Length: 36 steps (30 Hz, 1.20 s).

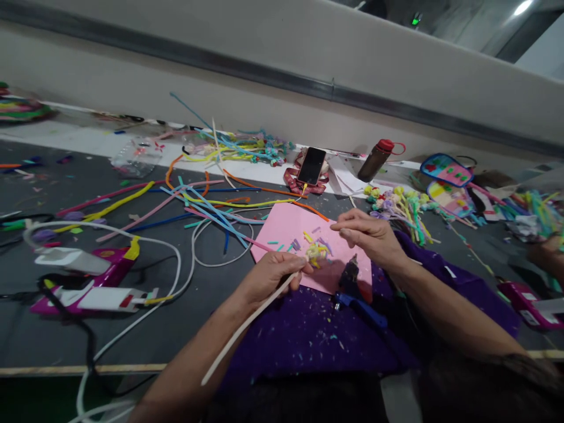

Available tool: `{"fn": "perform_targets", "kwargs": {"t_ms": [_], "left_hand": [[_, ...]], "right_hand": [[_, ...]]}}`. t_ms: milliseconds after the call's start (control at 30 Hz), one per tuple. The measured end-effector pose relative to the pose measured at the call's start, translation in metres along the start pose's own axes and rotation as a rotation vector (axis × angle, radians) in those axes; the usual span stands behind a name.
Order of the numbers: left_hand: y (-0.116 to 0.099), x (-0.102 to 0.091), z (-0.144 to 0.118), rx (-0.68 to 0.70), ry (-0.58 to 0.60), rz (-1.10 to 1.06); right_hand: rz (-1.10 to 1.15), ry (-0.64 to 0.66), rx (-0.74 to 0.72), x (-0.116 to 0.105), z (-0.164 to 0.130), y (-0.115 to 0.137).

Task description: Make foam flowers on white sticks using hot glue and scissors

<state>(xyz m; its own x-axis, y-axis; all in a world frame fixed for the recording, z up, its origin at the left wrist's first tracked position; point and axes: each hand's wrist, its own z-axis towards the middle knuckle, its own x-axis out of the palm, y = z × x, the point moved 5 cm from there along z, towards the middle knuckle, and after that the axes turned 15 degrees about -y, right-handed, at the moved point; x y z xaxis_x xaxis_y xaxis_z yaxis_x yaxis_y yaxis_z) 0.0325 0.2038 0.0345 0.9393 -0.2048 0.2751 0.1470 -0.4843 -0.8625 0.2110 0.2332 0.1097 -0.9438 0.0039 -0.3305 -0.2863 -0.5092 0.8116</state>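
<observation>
My left hand [271,275] grips a long white pipe-cleaner stem [240,330] topped by a small yellow fuzzy flower [315,253]. The stem runs back down along my forearm. My right hand [369,234] hovers just right of the flower over a pink sheet [299,226], fingers pinched together on what looks like a small piece; I cannot make it out. Small cut bits lie on the pink sheet. A pair of blue-handled cutters [355,289] lies on the purple cloth [304,332] below my right hand.
Loose coloured pipe cleaners [207,205] spread over the dark table. Two pink glue guns [94,279] with white cables sit at left. A phone [311,165], a brown bottle [374,160] and finished flowers [400,205] stand behind. Another person's hand [546,255] is at far right.
</observation>
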Motion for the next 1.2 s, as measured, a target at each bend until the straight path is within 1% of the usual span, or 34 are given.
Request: {"fn": "perform_targets", "kwargs": {"t_ms": [33,100,233,333,467,700,833,900,933,1000,1100,1167,1200], "left_hand": [[0.000,0.001,0.000,-0.011,0.003,0.002],[0.001,0.002,-0.001,-0.030,0.015,0.012],[0.003,0.002,0.000,-0.032,0.038,0.038],[0.004,0.002,0.000,-0.033,0.051,0.044],[0.005,0.002,0.001,-0.038,0.063,0.062],[0.005,0.002,0.000,-0.027,0.078,0.058],[0.005,0.003,-0.001,-0.018,0.076,0.046],[0.004,0.002,-0.001,-0.008,0.065,0.042],[0.004,0.002,-0.001,-0.001,0.054,0.038],[0.003,0.001,-0.001,0.013,0.019,0.012],[-0.002,0.000,-0.002,0.052,-0.045,-0.087],[-0.006,-0.001,-0.004,0.101,-0.083,-0.170],[-0.009,-0.001,-0.005,0.130,-0.094,-0.208]], "right_hand": [[0.010,0.009,0.021,0.000,-0.002,-0.002],[0.003,0.080,0.013,0.004,-0.005,0.000],[-0.060,0.229,-0.118,0.018,-0.008,0.013],[-0.068,0.283,-0.170,0.026,-0.005,0.018],[-0.060,0.354,-0.180,0.034,-0.002,0.017],[-0.052,0.370,-0.179,0.037,-0.002,0.015],[-0.040,0.365,-0.156,0.038,-0.002,0.015],[-0.012,0.346,-0.124,0.036,-0.002,0.015],[0.008,0.313,-0.097,0.034,-0.001,0.015],[0.050,0.204,-0.009,0.026,0.002,0.012],[0.141,0.007,0.180,0.016,-0.001,0.005],[0.207,-0.040,0.334,0.019,-0.010,0.000],[0.231,-0.023,0.413,0.025,-0.016,-0.002]]}}
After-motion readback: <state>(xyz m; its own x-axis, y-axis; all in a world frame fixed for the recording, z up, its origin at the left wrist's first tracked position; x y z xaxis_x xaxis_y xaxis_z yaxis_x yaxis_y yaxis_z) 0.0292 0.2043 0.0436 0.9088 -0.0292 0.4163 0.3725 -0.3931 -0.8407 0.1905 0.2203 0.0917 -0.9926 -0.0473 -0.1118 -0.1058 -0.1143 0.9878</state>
